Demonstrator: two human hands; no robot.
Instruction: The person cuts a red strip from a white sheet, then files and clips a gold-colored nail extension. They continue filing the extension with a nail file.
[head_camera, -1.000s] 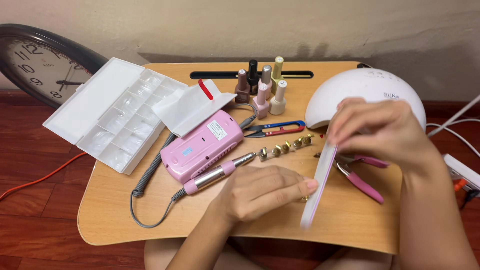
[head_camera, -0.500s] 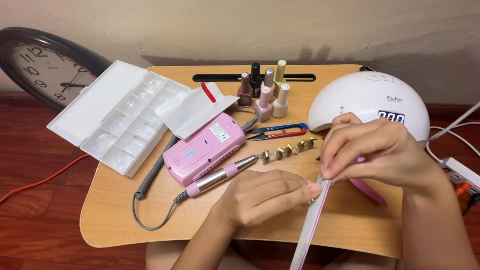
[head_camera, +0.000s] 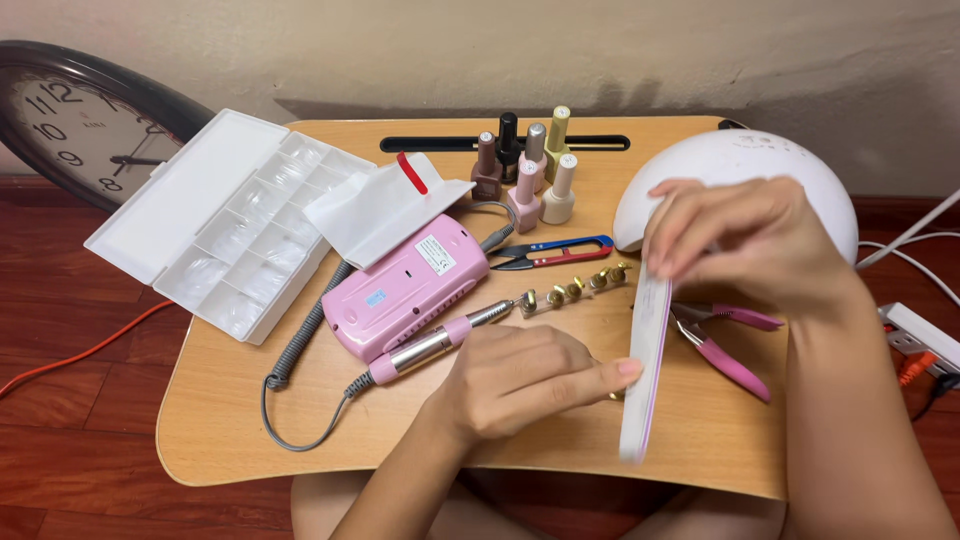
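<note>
Right hand (head_camera: 745, 240) fingers pinch nail file (head_camera: 645, 365) upright; left hand (head_camera: 520, 380) fingertip touches file edge, fingers extended flat.

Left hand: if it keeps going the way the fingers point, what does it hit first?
The left hand points right; its fingertip already meets the nail file held in the right hand. Beyond that, probably the pink nippers, though depth is unclear.

Clock (head_camera: 70, 120) cut off by left edge. Lamp (head_camera: 740, 170) front and nipper (head_camera: 725, 345) jaws hidden behind right hand (head_camera: 740, 240). File (head_camera: 645, 370) lower end motion-blurred. Power strip (head_camera: 925, 335) cropped at right edge. Left hand (head_camera: 520, 380) fingertips partly hidden behind file.
</note>
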